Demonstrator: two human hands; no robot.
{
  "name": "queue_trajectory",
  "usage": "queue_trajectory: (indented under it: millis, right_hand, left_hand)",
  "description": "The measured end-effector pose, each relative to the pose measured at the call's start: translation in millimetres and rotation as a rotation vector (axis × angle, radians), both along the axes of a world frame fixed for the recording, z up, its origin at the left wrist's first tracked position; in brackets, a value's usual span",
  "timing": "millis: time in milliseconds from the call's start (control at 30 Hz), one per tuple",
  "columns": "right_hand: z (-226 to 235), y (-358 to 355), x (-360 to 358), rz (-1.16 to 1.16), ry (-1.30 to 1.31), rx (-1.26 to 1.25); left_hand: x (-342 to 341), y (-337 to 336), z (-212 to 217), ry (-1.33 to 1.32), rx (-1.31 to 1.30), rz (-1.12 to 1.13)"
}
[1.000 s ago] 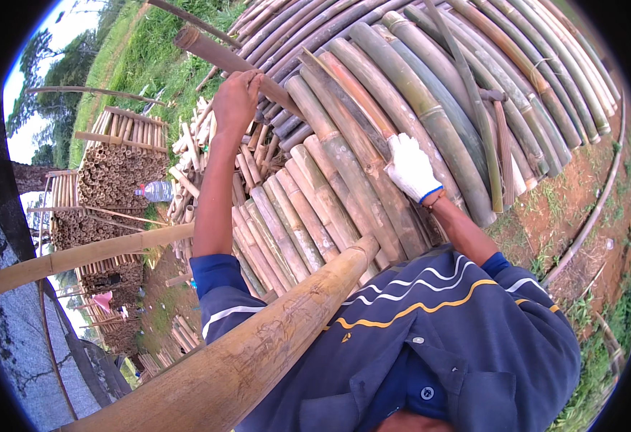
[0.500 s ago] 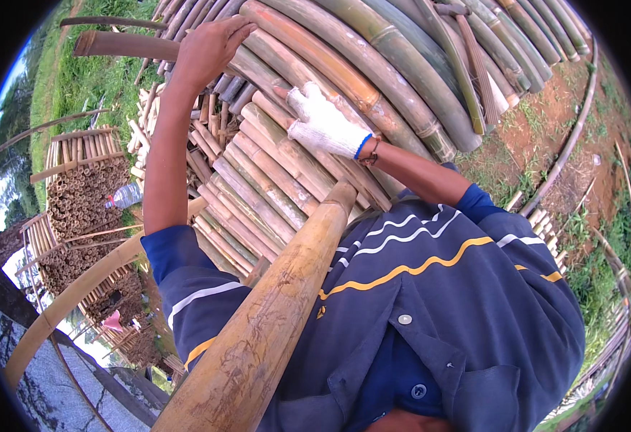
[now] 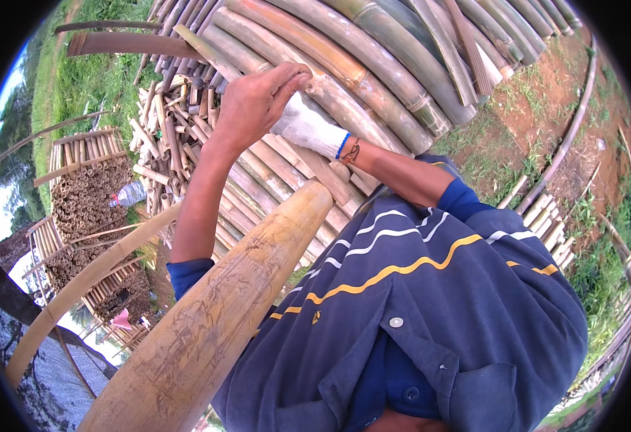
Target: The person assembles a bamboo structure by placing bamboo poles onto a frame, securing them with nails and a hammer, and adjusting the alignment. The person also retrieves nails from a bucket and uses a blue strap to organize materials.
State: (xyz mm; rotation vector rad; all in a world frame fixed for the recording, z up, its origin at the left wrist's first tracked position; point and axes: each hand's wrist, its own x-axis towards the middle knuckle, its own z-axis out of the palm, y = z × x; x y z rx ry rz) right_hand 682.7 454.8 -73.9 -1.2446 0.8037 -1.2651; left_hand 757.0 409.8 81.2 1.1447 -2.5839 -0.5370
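My left hand (image 3: 265, 93), bare, is raised over the bamboo pile with its fingers pinched together. Whatever lies between those fingertips is hidden. Just below it and partly covered by it is my right hand (image 3: 310, 129), in a white knitted glove with a blue cuff edge; its fingers do not show. A flat, pale split piece of bamboo (image 3: 211, 56) slants toward the hands from the far left. Under them lie cut bamboo poles (image 3: 261, 169). Thick orange and greenish poles (image 3: 344, 68) lie beyond.
A large yellowish bamboo pole (image 3: 215, 317) rises close in front, left of my body. Short cut pieces (image 3: 161, 137) are heaped at left, near bundled bamboo stacks (image 3: 89, 194) and a plastic bottle (image 3: 128, 193). A long thin pole (image 3: 571, 137) curves over the ground at right.
My left hand has come down and right from the far left, now overlapping the gloved hand. The gloved hand has shifted slightly left. The large near pole appears further left in view.
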Motion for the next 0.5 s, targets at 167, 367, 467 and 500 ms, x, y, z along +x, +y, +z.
queue_trajectory:
  millis: [167,367,467,500]
  right_hand:
    - [0,4,-15,0.157,0.102,-0.039]
    - [-29,-11,1,0.279,-0.288,0.059]
    - [-33,-24,9,0.31,-0.414,0.065]
    - [-32,-24,8,0.339,-0.436,0.065]
  left_hand:
    - [-26,27,17,0.162,0.446,-0.107]
    - [-37,64,9,-0.096,0.703,-0.287]
    - [-41,74,-8,-0.331,0.459,-0.429]
    - [-41,74,-10,-0.353,0.465,-0.431]
